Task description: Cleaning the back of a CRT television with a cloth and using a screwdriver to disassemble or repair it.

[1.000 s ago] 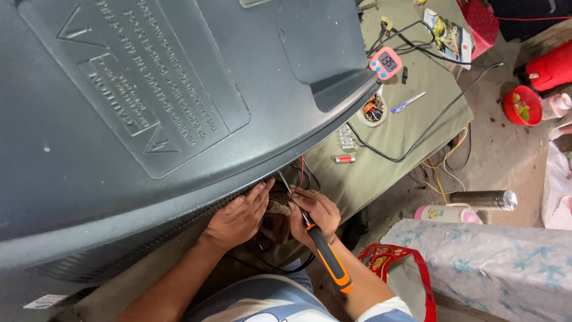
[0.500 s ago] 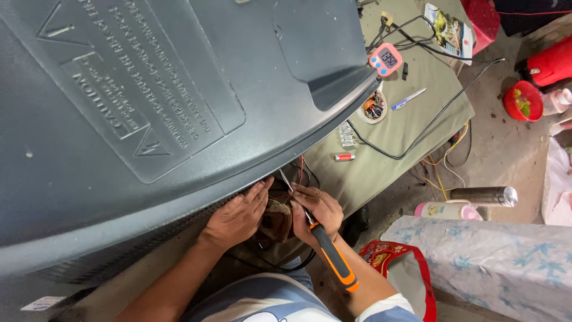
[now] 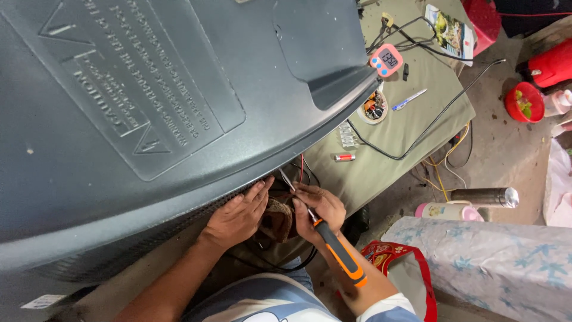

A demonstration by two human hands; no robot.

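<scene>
Both hands work under the lower edge of a grey casing that rests on the counter.

The right hand is closed round a screwdriver; the orange-and-black handle trails back toward the person, and the thin shaft runs up and left from the grip to the casing's edge, so its long axis lies on that diagonal. The left hand lies just beside it, palm down, fingers spread flat against the vented rim and holding nothing. Wires hang from the gap at the shaft's tip, nearer the right hand.
</scene>
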